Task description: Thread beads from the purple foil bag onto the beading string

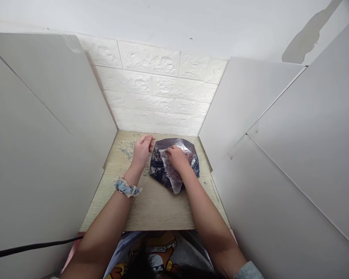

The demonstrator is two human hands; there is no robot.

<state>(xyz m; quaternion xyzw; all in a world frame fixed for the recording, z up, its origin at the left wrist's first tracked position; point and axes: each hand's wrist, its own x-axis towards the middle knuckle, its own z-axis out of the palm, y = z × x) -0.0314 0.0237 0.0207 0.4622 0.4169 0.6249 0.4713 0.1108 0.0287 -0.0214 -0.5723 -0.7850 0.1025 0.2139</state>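
Observation:
A dark blue patterned pouch (159, 170) with a silvery lining lies open on the wooden tabletop (151, 209). My right hand (177, 157) rests on a clear plastic bag of small pinkish beads (174, 180) inside the pouch, fingers curled onto the bag. My left hand (142, 149) sits at the pouch's left edge, fingers bent and pinching its rim. A blue scrunchie (126, 188) circles my left wrist.
A string of pale beads (126, 148) lies on the table left of my left hand. White panels (46, 135) wall in both sides, a white brick-pattern wall (157, 93) stands behind. A black cable (31, 246) runs at lower left.

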